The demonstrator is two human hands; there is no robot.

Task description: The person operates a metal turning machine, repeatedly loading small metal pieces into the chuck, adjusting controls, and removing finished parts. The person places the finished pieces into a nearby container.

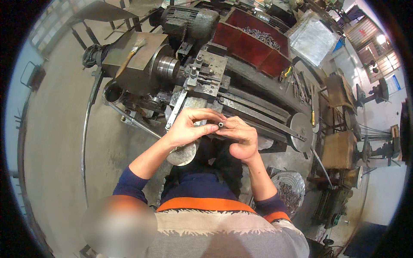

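A small round metal part with a hole in its end sits between my two hands, in front of the lathe. My left hand pinches it between thumb and fingers from the left. On the other side my right hand has its fingers curled against the same part. Most of the part is hidden by my fingers. Just beyond my hands is the lathe's tool post, and to its left the round chuck.
A red bin of small metal parts stands behind the lathe bed. A brush lies on the headstock, near a motor. Handwheel-like disc and hand tools are at right. A basket of parts stands low right.
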